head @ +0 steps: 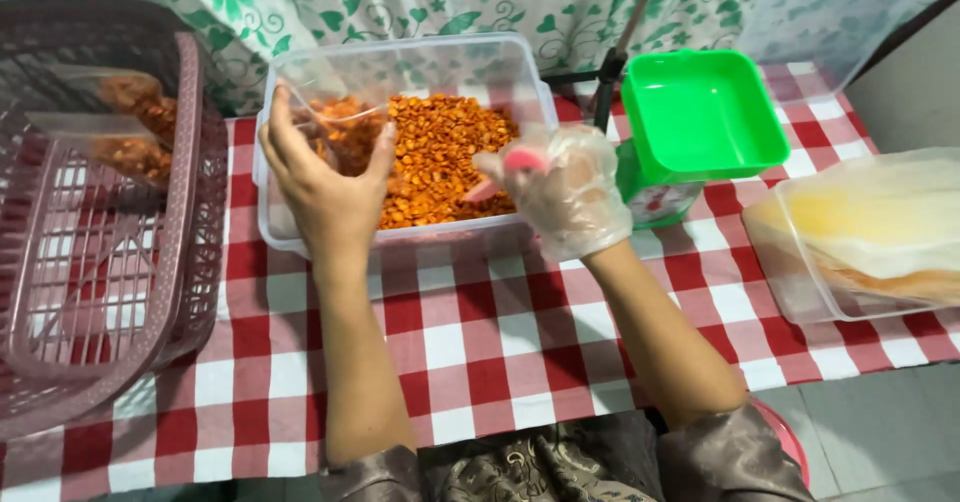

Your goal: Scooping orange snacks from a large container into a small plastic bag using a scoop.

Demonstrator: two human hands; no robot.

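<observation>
Two hands at a tub of orange snacks.

Left hand (325,177) grips a clear bag (330,112) open over the tub (400,147) on the checked cloth (480,342). Gloved right hand (560,187) is closed on a pink scoop (505,170) above the snacks (440,157). Green scale (700,122) stands just right; basket (100,222) sits left.

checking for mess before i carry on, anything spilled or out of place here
Nothing stands out. The orange snack pieces all lie inside the clear tub, none on the checked cloth. The left hand holds a clear bag open over the tub; the gloved right hand holds a pink scoop.
</observation>
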